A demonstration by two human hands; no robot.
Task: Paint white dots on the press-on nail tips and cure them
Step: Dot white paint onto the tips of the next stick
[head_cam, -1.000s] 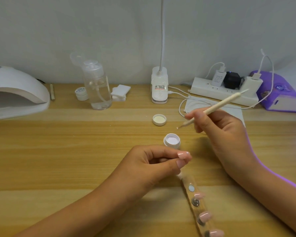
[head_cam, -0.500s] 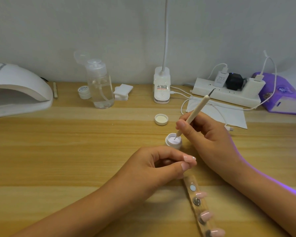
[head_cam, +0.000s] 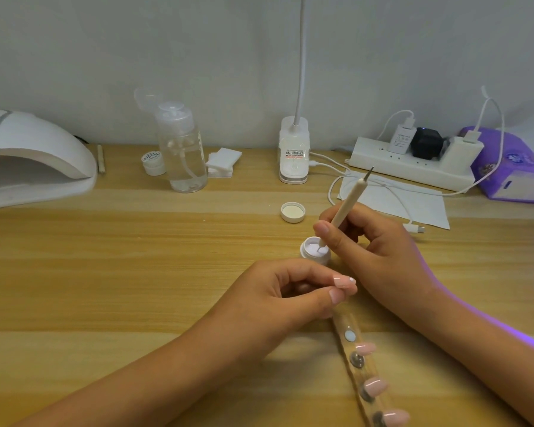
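My left hand [head_cam: 278, 303] pinches a pink nail tip [head_cam: 344, 282] between thumb and forefinger; a small white dot shows at its end. My right hand [head_cam: 379, 257] grips a cream dotting tool [head_cam: 349, 201] almost upright, its lower point dipped in the open jar of white gel [head_cam: 313, 251]. The jar's lid [head_cam: 293, 212] lies upturned behind it. A clear holder strip [head_cam: 341, 322] runs toward the near edge, carrying three pink nail tips [head_cam: 375, 385] and one bare mount at its top.
A white curing lamp [head_cam: 37, 155] stands at far left. Along the wall are a pump bottle [head_cam: 182, 155], small jar [head_cam: 153, 161], cotton pads [head_cam: 222, 163], desk lamp base [head_cam: 293, 158], power strip [head_cam: 413, 167] and purple tissue pack [head_cam: 512, 167]. Cables cross a white sheet [head_cam: 413, 201].
My right hand swung the dotting tool from a flat slant to nearly upright and lowered its point into the gel jar. My left hand has kept its pinch in place.
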